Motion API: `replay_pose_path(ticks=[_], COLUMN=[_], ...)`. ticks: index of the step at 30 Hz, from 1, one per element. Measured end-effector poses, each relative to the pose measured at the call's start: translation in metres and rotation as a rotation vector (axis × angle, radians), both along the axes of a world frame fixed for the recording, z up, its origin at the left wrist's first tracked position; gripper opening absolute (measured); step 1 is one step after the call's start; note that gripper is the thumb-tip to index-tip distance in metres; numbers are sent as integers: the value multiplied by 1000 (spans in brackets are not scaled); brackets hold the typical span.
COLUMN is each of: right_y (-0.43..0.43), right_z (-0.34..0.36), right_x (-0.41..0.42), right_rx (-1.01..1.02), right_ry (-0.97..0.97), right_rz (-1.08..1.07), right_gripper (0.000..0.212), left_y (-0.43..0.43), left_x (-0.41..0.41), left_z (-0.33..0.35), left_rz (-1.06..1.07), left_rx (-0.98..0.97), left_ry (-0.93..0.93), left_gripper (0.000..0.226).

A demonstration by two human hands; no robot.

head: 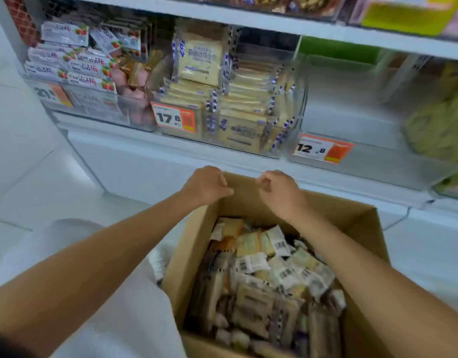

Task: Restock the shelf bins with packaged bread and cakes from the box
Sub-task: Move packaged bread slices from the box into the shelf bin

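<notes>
a person's left hand [207,186] and right hand [280,189] are hovering near each other at centre frame, over the far rim of a cardboard box [186,254]. the fingers are curling in on nothing visible, and whether they are touching the cardboard cannot be told. packaged bread and cakes [269,275] are filling the box at lower centre. across the upper frame, clear shelf bins [304,99] are holding sliced bread packs [200,58] above a 17.8 price tag [175,117], with strawberry-marked packs [88,67] lying at upper left.
</notes>
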State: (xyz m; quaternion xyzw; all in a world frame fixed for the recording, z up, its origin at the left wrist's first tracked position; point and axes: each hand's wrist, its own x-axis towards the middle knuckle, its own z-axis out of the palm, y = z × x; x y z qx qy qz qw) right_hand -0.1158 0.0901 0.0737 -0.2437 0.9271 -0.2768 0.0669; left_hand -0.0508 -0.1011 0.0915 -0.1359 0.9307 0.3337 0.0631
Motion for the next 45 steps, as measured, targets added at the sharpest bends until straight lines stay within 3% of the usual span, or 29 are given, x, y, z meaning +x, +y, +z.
replay_pose_path(ticks=[4, 8, 11, 14, 17, 19, 21, 25, 28, 30, 33, 35, 37, 39, 41, 43, 45], right_y=[84, 127, 134, 140, 144, 143, 141, 134, 123, 113, 105, 104, 103, 105, 110, 117, 117], right_z=[-80, -135, -155, -171, -179, -180, -177, -156, -136, -132, -129, -126, -124, -135, -153, -176, -189], right_x=[34, 40, 39, 46, 54, 59, 64, 66, 67, 68, 70, 70, 73, 79, 86, 94, 106], right_rx=[227, 386, 304, 226, 195, 170, 157, 51, -127, -125, -236, -339, -359, -375, -266, -25, 185], right_ry=[-297, -509, -594, -629, -666, -682, -687, -669, -825, -823, -772, -813, -796, -813, -789, -757, -756], right_rz=[24, 43, -5, -49, -59, -54, -59, -70, -52, -11, -90, -118, -112, -182, -205, -99, 51], right_gripper=[26, 32, 28, 17, 15, 17, 16, 14, 52, 66, 33, 26, 26, 38, 42, 27, 15], left_y=[31, 46, 49, 53, 52, 53, 51, 51, 58, 65, 74, 74, 70, 65, 61, 58, 55], left_x=[24, 31, 33, 38, 47, 54, 59, 46, 27, 19, 19, 24, 33, 40, 48, 53, 53], left_z=[-62, -118, -149, -171, -180, -178, -182, -173, -145, -130, -118, -118, -124, -134, -139, -140, -138], left_rz=[16, -76, -368, -339, -602, -466, -446, -405, -342, -263, -77, -91, -116, 52, 232, 322, 386], left_rx=[147, 103, -41, 113, -163, -132, -116, -35, 118, 247, 516, 546, 489, 529, 584, 622, 718], left_ry=[-130, -270, -443, -540, -574, -663, -656, -504, -376, -313, -344, -451, -483, -420, -355, -322, -303], left_gripper=[24, 21, 17, 38, 42, 47, 34, 13, 3, 16, 38, 54, 45, 32, 22, 13, 18])
